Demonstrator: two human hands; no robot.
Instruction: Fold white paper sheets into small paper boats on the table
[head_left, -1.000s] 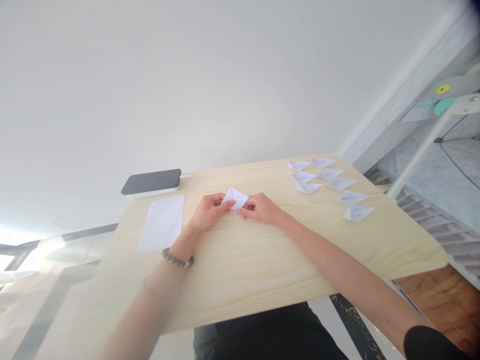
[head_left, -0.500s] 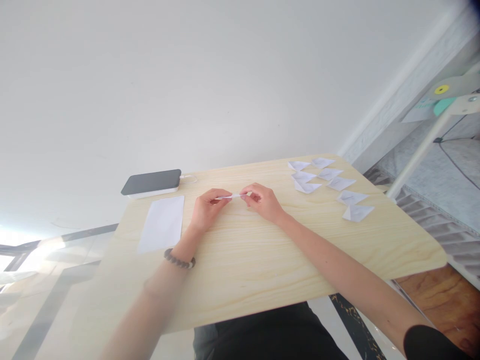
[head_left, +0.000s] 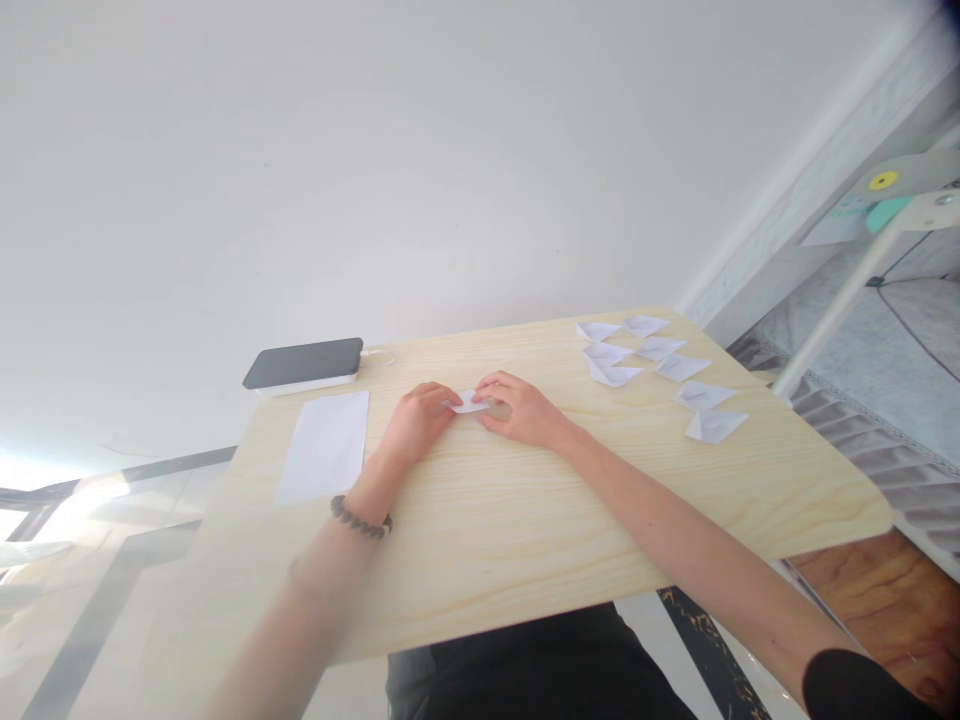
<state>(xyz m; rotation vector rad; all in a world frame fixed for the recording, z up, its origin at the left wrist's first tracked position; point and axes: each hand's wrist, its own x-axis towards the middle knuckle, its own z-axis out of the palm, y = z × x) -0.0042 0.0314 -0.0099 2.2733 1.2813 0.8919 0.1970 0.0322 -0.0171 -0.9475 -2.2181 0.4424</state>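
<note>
A small folded white paper piece (head_left: 469, 402) lies flat on the pale wooden table (head_left: 525, 520) between my two hands. My left hand (head_left: 417, 420), with a bead bracelet on its wrist, pinches the paper's left end with closed fingers. From the right, the fingers of my right hand (head_left: 516, 410) press down on the other end. Both hands rest low on the tabletop near its middle.
A flat white sheet (head_left: 324, 446) lies left of my hands. Behind it sits a dark phone on a white power bank (head_left: 304, 366) with a cable. Several folded white paper pieces (head_left: 660, 372) are spread at the table's far right. A bed and lamp stand are beyond the right edge.
The paper was held up showing its diamond face, then turned edge-on, and now lies flat on the table under both hands' fingers.
</note>
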